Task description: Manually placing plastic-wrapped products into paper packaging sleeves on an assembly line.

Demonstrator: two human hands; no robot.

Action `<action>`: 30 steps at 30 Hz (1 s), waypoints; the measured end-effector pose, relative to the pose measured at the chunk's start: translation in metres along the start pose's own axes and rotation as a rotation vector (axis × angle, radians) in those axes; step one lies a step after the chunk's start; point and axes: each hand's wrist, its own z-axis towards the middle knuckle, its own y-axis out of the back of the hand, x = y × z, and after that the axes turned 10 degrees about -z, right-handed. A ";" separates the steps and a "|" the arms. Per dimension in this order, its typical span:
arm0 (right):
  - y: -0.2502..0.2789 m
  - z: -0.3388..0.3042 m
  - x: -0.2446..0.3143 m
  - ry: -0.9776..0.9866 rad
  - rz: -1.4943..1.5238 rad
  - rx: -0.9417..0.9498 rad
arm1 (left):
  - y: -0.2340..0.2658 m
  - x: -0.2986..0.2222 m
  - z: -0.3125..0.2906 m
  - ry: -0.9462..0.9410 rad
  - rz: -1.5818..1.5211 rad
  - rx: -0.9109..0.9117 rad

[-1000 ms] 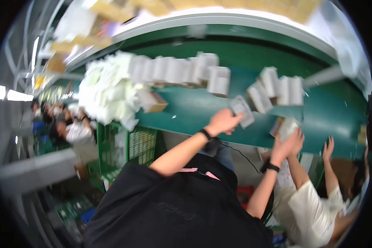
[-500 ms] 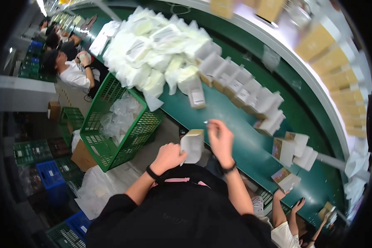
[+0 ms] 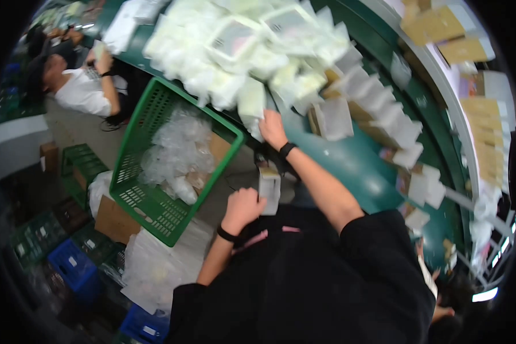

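Note:
My left hand is closed around a small white box held close to my body, below the edge of the green conveyor table. My right hand reaches up to the heap of white plastic pouches on the table and touches a pouch at the heap's lower edge. Whether its fingers grip that pouch is hard to tell. Both wrists wear black bands. A row of small white boxes lies on the belt to the right of the right hand.
A green plastic basket with clear bags stands left of my hands. A person in a white shirt works at the upper left. Blue and green crates sit on the floor. Brown cartons line the far side. Another person's hand shows lower right.
The view has swung left. My right hand left the white box and reached up to the pouch heap. My left hand kept the box, now lower and nearer my body.

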 end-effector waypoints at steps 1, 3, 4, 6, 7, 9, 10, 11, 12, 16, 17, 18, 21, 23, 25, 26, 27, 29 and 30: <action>0.027 -0.003 0.011 -0.042 -0.025 0.011 | 0.001 0.003 0.005 -0.063 0.019 0.024; 0.098 0.010 0.036 -0.184 0.315 0.308 | 0.003 0.002 0.012 -0.102 0.026 0.135; 0.135 0.007 0.045 -0.229 0.296 0.277 | 0.005 -0.002 0.021 -0.139 0.051 0.200; 0.204 -0.013 0.065 -0.189 0.453 0.304 | 0.005 -0.016 0.038 -0.224 0.098 0.286; 0.234 -0.027 0.066 -0.233 0.474 0.310 | 0.004 -0.026 0.044 -0.281 0.109 0.316; 0.310 -0.064 0.076 -0.272 0.546 0.271 | -0.006 -0.055 0.056 -0.431 0.137 0.383; 0.342 -0.083 0.079 -0.252 0.600 0.244 | -0.015 -0.070 0.066 -0.495 0.157 0.412; 0.364 -0.107 0.075 -0.274 0.567 0.183 | -0.025 -0.084 0.075 -0.559 0.133 0.391; 0.387 -0.132 0.071 -0.232 0.618 0.115 | -0.036 -0.100 0.084 -0.627 0.105 0.374; 0.406 -0.241 0.076 -0.374 0.500 -0.409 | -0.103 -0.166 0.135 -0.939 0.123 0.453; 0.400 -0.260 0.072 -0.444 0.347 -0.491 | -0.111 -0.181 0.145 -0.986 0.072 0.475; 0.398 -0.263 0.071 -0.520 0.494 -0.517 | -0.117 -0.190 0.159 -0.981 0.118 0.454; 0.405 -0.281 0.060 -0.515 0.817 -0.658 | -0.155 -0.225 0.197 -1.043 0.170 0.468; 0.414 -0.310 0.050 -0.595 0.829 -0.797 | -0.183 -0.239 0.228 -0.907 0.097 0.613; 0.433 -0.334 0.040 -0.597 0.777 -0.829 | -0.195 -0.263 0.237 -0.852 0.055 0.624; 0.440 -0.349 0.038 -0.631 0.770 -0.827 | -0.199 -0.275 0.225 -0.820 0.048 0.629; 0.444 -0.362 0.034 -0.666 0.765 -0.820 | -0.215 -0.281 0.227 -0.860 0.050 0.637; 0.437 -0.375 0.016 -0.665 0.761 -0.816 | -0.242 -0.282 0.235 -0.853 -0.045 0.606; 0.435 -0.384 0.005 -0.691 0.767 -0.810 | -0.247 -0.292 0.230 -0.886 0.016 0.631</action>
